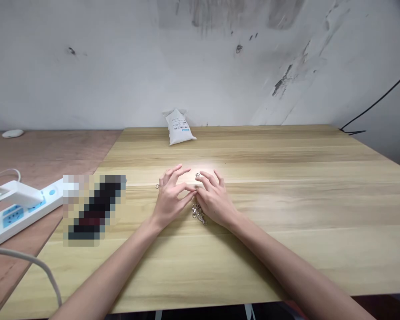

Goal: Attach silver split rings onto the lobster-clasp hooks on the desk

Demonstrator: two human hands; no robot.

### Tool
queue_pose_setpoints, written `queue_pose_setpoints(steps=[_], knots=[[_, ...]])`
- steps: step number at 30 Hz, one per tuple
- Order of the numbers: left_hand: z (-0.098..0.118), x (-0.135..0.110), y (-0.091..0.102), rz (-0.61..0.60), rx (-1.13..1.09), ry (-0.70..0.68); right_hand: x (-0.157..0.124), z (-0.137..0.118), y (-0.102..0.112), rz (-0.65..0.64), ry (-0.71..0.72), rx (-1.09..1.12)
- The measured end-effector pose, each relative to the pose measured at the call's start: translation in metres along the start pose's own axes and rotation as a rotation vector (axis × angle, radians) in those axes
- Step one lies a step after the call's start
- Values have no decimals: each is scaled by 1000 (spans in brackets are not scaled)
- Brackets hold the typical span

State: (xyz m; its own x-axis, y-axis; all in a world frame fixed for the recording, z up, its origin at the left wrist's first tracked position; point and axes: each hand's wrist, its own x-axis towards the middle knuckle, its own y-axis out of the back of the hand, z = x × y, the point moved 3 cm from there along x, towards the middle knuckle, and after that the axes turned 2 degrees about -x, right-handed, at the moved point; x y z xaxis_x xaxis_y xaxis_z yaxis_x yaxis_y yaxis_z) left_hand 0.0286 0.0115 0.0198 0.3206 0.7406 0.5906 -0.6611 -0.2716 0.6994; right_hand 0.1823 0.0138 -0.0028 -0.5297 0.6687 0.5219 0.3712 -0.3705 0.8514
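Note:
My left hand (174, 195) and my right hand (216, 198) meet over the middle of the wooden table. Thumb and index finger of each are pinched together, tip to tip, around something too small to make out; the other fingers are raised and spread. Below the fingertips lie several silver swivel clasps (194, 210), partly covered by my right hand. A small metal piece (198, 175) lies just beyond the fingertips. Beside my left hand's outer edge, a small metal ring (157, 186) shows in part.
A white printed packet (180, 129) rests at the table's back edge by the wall. To the left are a blurred-out dark object (96, 209) and a white power strip (23, 218) with a plugged-in charger (22, 194). A grey cable (30, 258) curves at the lower left.

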Motion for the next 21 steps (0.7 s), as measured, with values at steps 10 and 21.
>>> queue_pose_setpoints(steps=[10, 21], knots=[[-7, 2, 0, -70, -75, 44, -1, 1, -1, -41, 29, 22], [-25, 2, -4, -251, -365, 291, -1, 3, 0, -46, 65, 11]])
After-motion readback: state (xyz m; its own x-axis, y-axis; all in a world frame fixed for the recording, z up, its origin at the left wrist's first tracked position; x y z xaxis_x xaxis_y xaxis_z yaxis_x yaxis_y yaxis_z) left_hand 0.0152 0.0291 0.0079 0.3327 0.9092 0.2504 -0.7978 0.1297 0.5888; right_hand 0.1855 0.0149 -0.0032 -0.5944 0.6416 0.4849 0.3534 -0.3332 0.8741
